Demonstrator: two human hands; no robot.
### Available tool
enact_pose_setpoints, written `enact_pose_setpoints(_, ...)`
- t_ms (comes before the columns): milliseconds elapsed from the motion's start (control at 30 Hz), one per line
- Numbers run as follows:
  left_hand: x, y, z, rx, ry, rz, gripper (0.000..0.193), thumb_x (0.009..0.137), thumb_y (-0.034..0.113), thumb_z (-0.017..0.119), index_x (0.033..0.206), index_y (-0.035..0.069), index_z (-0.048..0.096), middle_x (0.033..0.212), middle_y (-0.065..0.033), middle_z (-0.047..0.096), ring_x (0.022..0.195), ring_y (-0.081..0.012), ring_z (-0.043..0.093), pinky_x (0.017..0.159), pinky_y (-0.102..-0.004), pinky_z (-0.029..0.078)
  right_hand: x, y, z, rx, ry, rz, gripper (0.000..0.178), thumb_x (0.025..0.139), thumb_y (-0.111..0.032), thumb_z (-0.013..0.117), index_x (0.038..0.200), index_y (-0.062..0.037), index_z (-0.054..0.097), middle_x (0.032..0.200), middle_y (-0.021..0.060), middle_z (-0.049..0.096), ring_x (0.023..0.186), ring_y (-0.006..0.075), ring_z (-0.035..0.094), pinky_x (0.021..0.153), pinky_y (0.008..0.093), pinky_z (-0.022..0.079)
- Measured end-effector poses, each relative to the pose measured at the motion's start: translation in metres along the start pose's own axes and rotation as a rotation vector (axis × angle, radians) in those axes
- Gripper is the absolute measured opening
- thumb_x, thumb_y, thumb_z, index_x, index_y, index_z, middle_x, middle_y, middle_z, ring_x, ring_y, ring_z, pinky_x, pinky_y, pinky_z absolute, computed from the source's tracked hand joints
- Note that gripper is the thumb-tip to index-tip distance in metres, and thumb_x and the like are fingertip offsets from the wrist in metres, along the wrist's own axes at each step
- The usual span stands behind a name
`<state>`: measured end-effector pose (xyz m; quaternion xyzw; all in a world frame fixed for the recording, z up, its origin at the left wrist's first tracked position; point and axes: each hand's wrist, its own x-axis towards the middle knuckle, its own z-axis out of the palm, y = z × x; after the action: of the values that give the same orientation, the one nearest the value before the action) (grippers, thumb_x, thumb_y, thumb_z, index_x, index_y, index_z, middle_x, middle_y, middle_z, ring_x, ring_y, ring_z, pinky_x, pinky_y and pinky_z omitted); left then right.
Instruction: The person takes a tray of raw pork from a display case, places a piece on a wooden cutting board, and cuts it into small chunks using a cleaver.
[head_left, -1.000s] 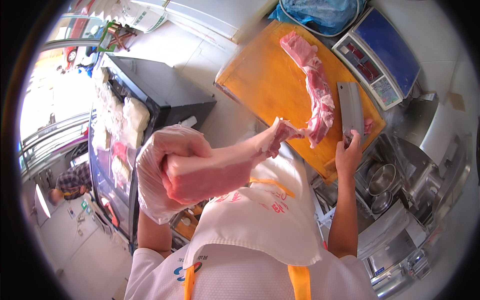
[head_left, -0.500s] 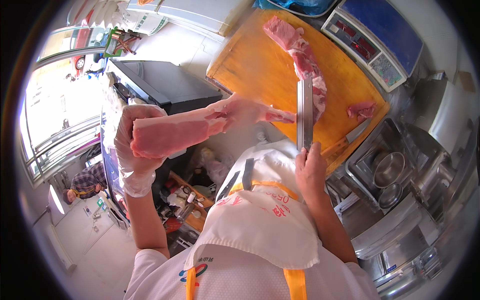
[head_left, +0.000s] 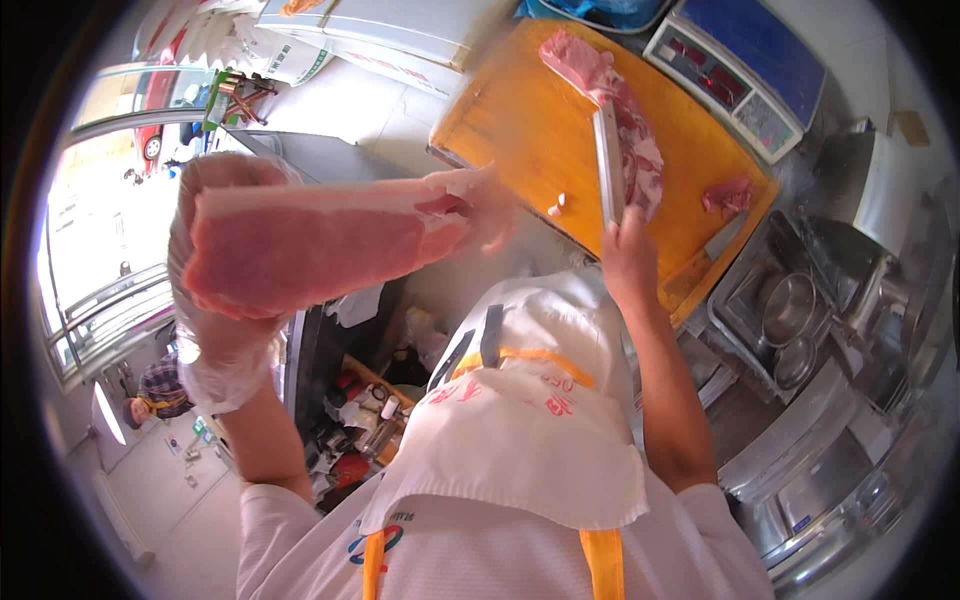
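In my left hand [head_left: 225,350], which wears a clear plastic glove, is a thick slab of pork [head_left: 300,245] with a pale fat edge. The fingers wrap round its left end, and its blurred right end hangs in the air near the cutting board. My bare right hand [head_left: 628,250] grips a cleaver [head_left: 608,165], its steel blade pointing away from me. The blade lies along the left side of a long strip of meat [head_left: 638,135] on the orange-brown cutting board [head_left: 520,120]. A small meat scrap [head_left: 728,195] and pale bits [head_left: 557,204] are also on the board.
A scale [head_left: 735,75] with a blue top stands beyond the board. Metal bowls [head_left: 790,308] and trays sit at the right. A wooden box [head_left: 378,400] of small items lies below my left forearm. Farther left is another person [head_left: 165,390] in a checked shirt.
My left hand has raised the pork slab and moved it left, its right end now away from the cleaver. The cleaver has shifted slightly farther up the board. Pale bits now show there.
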<state>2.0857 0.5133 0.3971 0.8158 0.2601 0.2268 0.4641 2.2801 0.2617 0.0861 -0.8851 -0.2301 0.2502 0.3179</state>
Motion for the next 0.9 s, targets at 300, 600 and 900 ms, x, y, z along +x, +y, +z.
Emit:
enact_pose_setpoints(300,0.02,0.048,-0.035,0.365,-0.006,0.223,0.077,0.059,0.006,0.096,0.127,0.005,0.06,0.12,-0.0072,0.066,0.109,-0.0194,0.067,0.096,-0.0328,0.056,-0.003,0.067,-0.069,-0.264,0.381,-0.105,0.033,0.101,-0.012,0.062,0.128,0.0028,0.054,0.112,0.0277,0.068,0.106,0.0456,0.067,0.089,0.0511,0.054)
enact_pose_setpoints(600,-0.042,0.07,-0.035,0.295,0.326,-0.008,0.078,0.056,0.011,0.096,0.124,0.004,0.059,0.117,-0.0082,0.065,0.108,-0.0187,0.066,0.093,-0.0328,0.056,-0.002,0.078,-0.076,-0.504,0.265,-0.148,0.035,0.096,-0.007,0.07,0.129,0.0017,0.059,0.127,0.024,0.063,0.119,0.0455,0.057,0.101,0.0527,0.05)
enact_pose_setpoints(900,-0.234,0.116,-0.034,0.137,0.769,-0.391,0.078,0.053,0.015,0.096,0.12,0.003,0.058,0.115,-0.0091,0.065,0.108,-0.018,0.066,0.091,-0.0328,0.055,-0.098,-0.081,0.075,1.437,-1.568,0.483,0.085,0.086,-0.022,0.088,0.154,-0.0059,0.039,0.151,0.0165,0.05,0.139,0.0335,0.05,0.12,0.0494,0.04)
